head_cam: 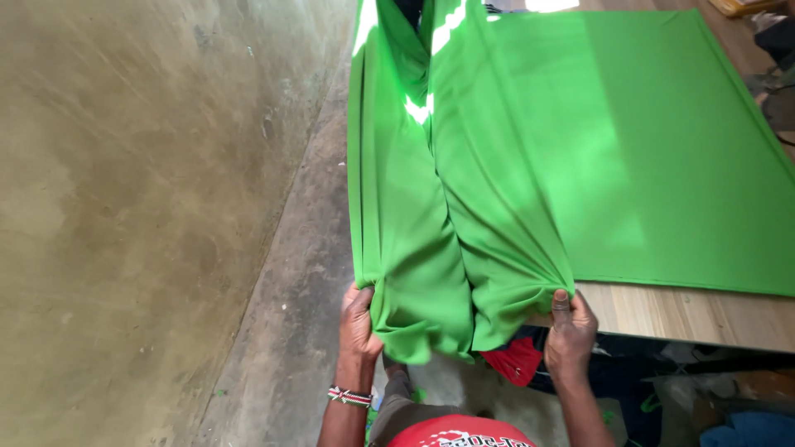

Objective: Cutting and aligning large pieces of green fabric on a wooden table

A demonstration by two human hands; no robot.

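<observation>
both hands gripping bunched green cloth at 6 o'clock

left hand and right hand clamped on green cloth, pulled taut off worktop edge, rest spread flat toward 1 o'clock.

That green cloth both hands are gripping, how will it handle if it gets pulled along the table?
The green cloth is probably floppy: it bunches at the left hand and right hand. Likely light, sagging softly. It may slide easily over the smooth table.
</observation>
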